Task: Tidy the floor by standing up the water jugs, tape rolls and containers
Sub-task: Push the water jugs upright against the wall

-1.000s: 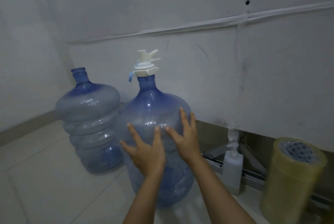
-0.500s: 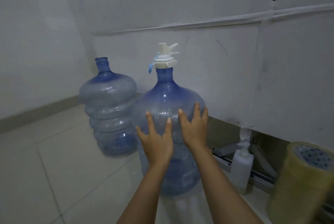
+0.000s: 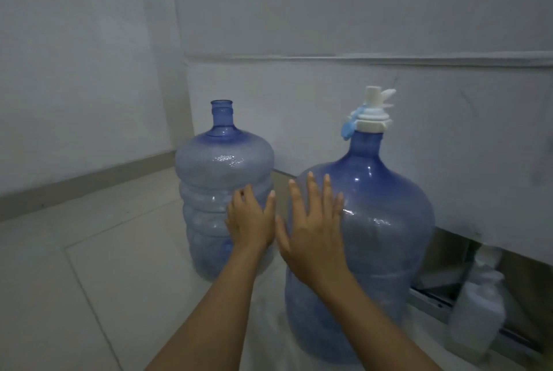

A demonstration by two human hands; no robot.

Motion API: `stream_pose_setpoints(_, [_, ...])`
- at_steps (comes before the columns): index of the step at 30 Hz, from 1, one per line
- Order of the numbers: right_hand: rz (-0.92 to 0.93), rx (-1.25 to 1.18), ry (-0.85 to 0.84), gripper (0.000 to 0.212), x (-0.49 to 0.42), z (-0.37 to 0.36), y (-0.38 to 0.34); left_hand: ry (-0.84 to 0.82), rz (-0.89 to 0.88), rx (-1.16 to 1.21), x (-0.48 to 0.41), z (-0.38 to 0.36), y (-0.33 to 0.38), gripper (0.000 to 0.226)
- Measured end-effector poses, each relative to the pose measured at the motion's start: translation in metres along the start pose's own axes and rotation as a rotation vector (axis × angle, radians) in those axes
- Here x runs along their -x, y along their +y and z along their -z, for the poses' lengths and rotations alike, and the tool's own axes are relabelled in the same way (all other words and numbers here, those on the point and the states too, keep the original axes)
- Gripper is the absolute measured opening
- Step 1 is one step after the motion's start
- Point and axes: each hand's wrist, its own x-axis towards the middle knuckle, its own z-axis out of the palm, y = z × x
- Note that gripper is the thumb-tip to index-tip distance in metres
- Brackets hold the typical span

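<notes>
Two translucent blue jugs [image 3: 224, 188] [image 3: 368, 248]. White tap [image 3: 372, 113] with pale blue tag [image 3: 348, 128] atop right one. Beside it, white bottle [image 3: 475, 310]; grey-white tiles [image 3: 98, 281] below.

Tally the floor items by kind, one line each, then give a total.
Blue water jugs: 2, ribbed open-necked jug and jug with white tap cap
White pump bottles: 1, blurred pump bottle
Total: 3

You've got open floor [image 3: 89, 266] on the left. The ribbed jug [image 3: 215, 191] and capped jug [image 3: 383, 236] stand nearly touching; the wall [image 3: 329, 95] blocks behind, a pump bottle [image 3: 478, 310] crowds the right.
</notes>
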Motion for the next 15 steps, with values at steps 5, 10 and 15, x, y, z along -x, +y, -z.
stream_pose_setpoints(5, [-0.067,-0.010,-0.214,0.060,-0.034,-0.043,-0.060,0.004,-0.110,-0.095,-0.064,0.026,-0.063,0.086])
stream_pose_setpoints(10, [-0.178,-0.087,-0.467,0.070,-0.071,-0.082,-0.089,-0.032,-0.006,-0.074,-0.101,0.046,-0.098,0.072])
stream_pose_setpoints(15, [-0.211,-0.126,-0.504,0.071,-0.102,-0.099,-0.094,-0.067,0.088,0.023,-0.140,0.051,-0.099,0.075])
